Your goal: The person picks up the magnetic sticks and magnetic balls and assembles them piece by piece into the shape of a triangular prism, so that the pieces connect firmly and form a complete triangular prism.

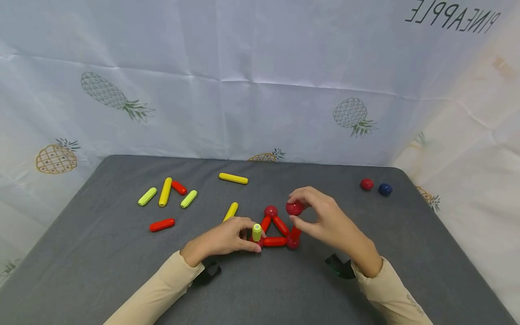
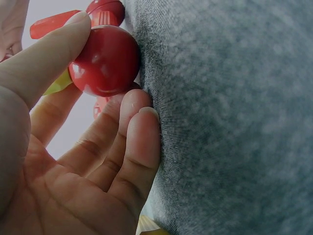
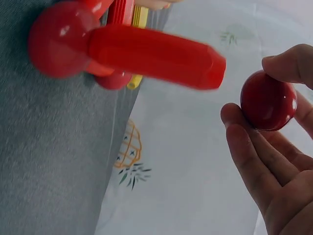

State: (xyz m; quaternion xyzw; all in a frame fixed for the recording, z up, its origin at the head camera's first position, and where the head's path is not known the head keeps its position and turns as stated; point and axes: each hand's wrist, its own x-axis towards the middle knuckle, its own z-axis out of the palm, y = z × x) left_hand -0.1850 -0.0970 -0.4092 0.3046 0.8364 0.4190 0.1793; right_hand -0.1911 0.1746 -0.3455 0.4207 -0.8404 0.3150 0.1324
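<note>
Three red sticks (image 1: 274, 242) and red balls form a flat triangle on the table. My left hand (image 1: 227, 238) holds its left corner ball (image 2: 107, 61), thumb on one side and fingers on the other. From that ball a yellow-green stick (image 1: 257, 232) stands up. At the right corner ball (image 1: 293, 243) a red stick (image 3: 154, 56) also stands upright. My right hand (image 1: 327, 221) pinches a loose red ball (image 3: 266, 100) between thumb and fingers. In the right wrist view, this ball is just off the upright red stick's free end. The far corner ball (image 1: 271, 211) is untouched.
Yellow sticks (image 1: 233, 178), yellow-green sticks (image 1: 147, 197) and red sticks (image 1: 162, 225) lie scattered left and behind. A red ball (image 1: 367, 184) and a dark blue ball (image 1: 385, 189) sit at the back right. A pineapple-print curtain (image 1: 260, 90) hangs behind the grey table (image 1: 260, 289).
</note>
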